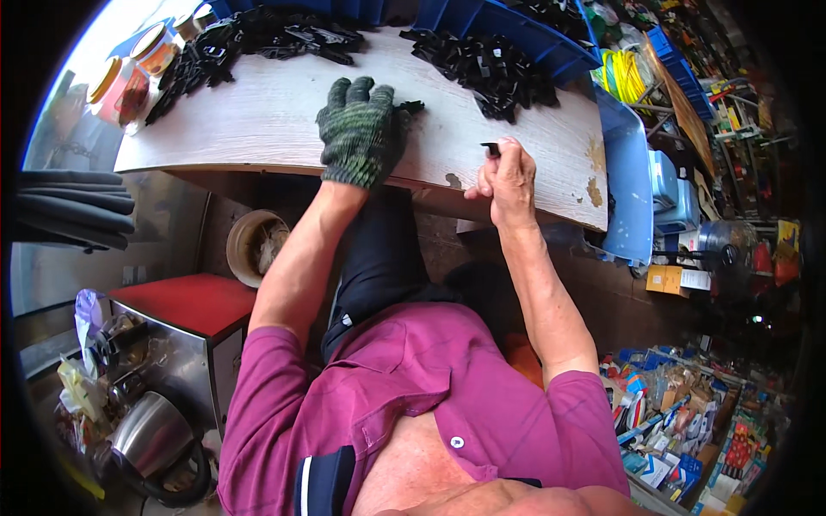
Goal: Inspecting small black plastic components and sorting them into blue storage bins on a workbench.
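Observation:
My left hand (357, 133) wears a dark green knitted glove and is over the front part of the white wood-grain table (258, 120). From its thumb side juts a small black plastic part (411, 107), gripped there; the palm is hidden. To the right, my bare right hand (506, 181) is closed, pinching another small black piece (490, 149) between thumb and fingers. Beyond my hands lie two heaps of black plastic parts, a left heap (258, 43) and a right heap (490, 69).
Blue bins (516, 30) line the table's far edge, and a blue tub (628, 172) adjoins its right end. Lidded jars (120, 90) stand at the far left. Below are a bucket (258, 245), a red-topped cabinet (185, 301) and a metal kettle (153, 434). Packaged goods (662, 421) fill the lower right.

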{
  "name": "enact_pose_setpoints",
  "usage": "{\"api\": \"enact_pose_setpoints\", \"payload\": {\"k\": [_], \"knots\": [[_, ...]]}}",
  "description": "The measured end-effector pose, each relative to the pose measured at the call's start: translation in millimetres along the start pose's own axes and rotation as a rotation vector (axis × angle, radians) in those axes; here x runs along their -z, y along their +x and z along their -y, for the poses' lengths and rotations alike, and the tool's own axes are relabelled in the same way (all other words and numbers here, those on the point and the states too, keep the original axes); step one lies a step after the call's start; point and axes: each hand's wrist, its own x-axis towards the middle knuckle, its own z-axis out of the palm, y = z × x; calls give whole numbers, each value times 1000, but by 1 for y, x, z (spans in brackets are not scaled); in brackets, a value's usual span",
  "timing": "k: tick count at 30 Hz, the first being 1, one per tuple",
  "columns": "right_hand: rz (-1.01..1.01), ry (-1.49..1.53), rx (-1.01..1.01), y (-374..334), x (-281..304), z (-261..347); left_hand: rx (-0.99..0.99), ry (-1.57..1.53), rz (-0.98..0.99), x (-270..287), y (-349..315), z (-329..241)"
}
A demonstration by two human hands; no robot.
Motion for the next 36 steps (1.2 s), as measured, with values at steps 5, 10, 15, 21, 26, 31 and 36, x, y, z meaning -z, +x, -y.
{"api": "enact_pose_setpoints", "payload": {"k": [5, 10, 15, 21, 26, 31, 36], "knots": [[-84, 97, -21, 0, 0, -1, -161, -190, 176, 4, -4, -3], [-117, 91, 139, 3, 8, -9, -81, -659, 284, 16, -16, -37], [-212, 104, 74, 0, 2, -9, -2, -949, 368, -1, -27, -55], [-213, -57, 265, 10, 9, -27, 123, -954, 447, 2, -21, -63], [-259, -268, 453, 1, 15, -23, 329, -988, 307, -5, -29, -109], [-255, -122, 294, 1, 24, -23, 321, -1029, 301, -3, -30, -117], [-185, -57, 264, -2, 17, -18, 174, -1059, 337, -1, -32, -86]]}}
